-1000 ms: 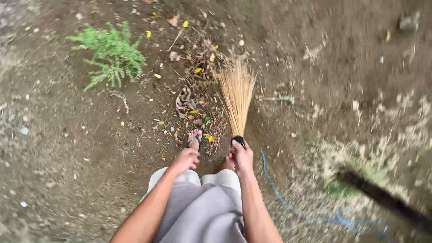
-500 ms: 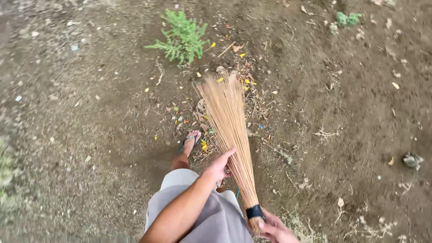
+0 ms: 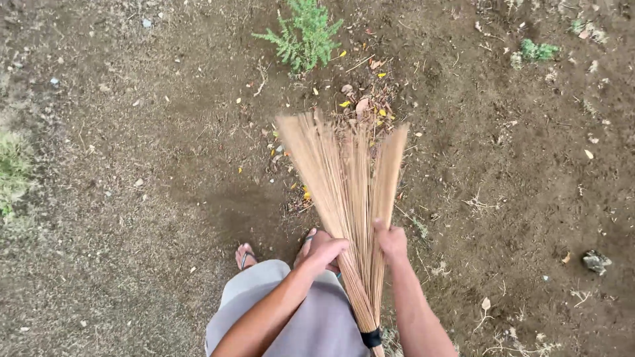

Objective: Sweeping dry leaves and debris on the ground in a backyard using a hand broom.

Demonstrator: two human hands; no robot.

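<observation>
Since half a second ago our right hand (image 3: 391,242) moved up the stick broom (image 3: 344,192); both sets of fingers, left hand (image 3: 324,250) included, now grip its bristles, leaf litter (image 3: 364,109) beyond the fingertips.

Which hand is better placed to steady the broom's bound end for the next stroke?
Right hand, probably: its forearm runs beside the black binding, while the left hand grips the broom from the far side.

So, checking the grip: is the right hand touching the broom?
Touching. The head view shows the right hand wrapped around the broom bristles.
</observation>
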